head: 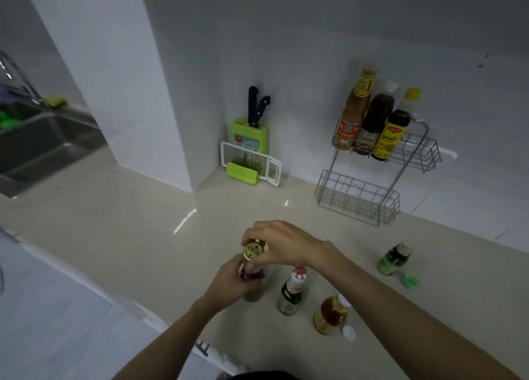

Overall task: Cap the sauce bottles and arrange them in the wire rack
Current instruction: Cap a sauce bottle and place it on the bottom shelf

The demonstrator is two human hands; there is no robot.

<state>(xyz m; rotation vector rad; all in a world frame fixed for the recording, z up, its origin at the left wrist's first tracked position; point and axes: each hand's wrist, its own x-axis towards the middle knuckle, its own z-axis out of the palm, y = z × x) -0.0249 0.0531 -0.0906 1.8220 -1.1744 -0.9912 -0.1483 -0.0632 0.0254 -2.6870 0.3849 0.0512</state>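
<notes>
My left hand (229,285) grips the neck of a dark sauce bottle (253,292) standing on the counter. My right hand (282,243) pinches its gold cap (252,252) from above. To the right stand a dark bottle with a red-and-white cap (290,293), an orange sauce bottle (330,315) with a loose white cap (349,332) beside it, and a green bottle (395,258) with a loose green cap (411,280) nearby. The wire rack (380,213) stands against the wall; three capped bottles (372,121) fill the left of its upper tier.
A green knife block (250,134) with two black-handled knives and a white grater (252,163) stand in the wall corner. A steel sink (43,144) lies at the far left. The rack's lower tier holds nothing. The counter edge runs along the lower left.
</notes>
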